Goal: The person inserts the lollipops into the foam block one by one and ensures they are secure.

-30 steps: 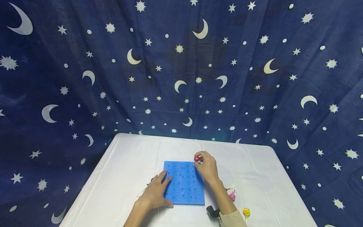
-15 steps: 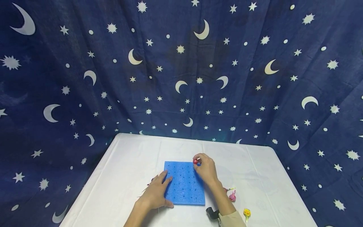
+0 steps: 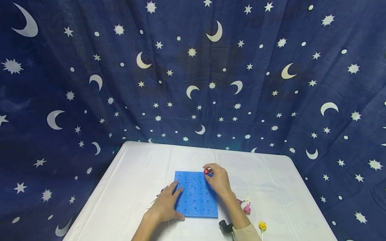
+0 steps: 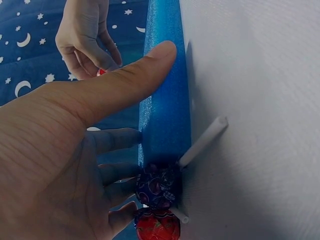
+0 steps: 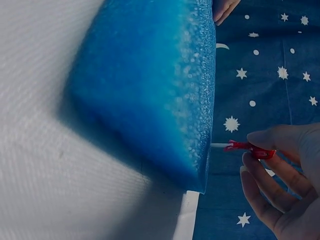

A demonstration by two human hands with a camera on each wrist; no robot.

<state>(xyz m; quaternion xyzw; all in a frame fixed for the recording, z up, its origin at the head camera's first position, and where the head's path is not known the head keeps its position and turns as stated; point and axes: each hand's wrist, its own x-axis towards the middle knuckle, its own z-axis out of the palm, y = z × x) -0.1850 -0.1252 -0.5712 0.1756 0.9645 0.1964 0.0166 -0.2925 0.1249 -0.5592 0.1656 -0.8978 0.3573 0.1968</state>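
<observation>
A blue foam block (image 3: 194, 195) with rows of small holes lies on the white table. My right hand (image 3: 219, 180) pinches a red-wrapped lollipop (image 5: 262, 152) by its head, over the block's far right corner. In the right wrist view its white stick meets the foam's top face; whether the tip is inside a hole cannot be seen. My left hand (image 3: 164, 204) rests along the block's left side, fingers and thumb extended against it. Beside those fingers in the left wrist view are a purple-wrapped lollipop (image 4: 157, 187) and a red-wrapped one with a strawberry print (image 4: 159, 226).
Right of the block lie a pink lollipop (image 3: 247, 209) and a partly hidden red one (image 3: 239, 201). A yellow lollipop (image 3: 262, 226) is nearer the front. A black object (image 3: 224, 226) sits beside my right forearm. A starry blue curtain (image 3: 193, 73) hangs behind the table.
My right hand has moved slightly down and left with the red lollipop, its head now over the block's far edge. My left hand has stayed on the block.
</observation>
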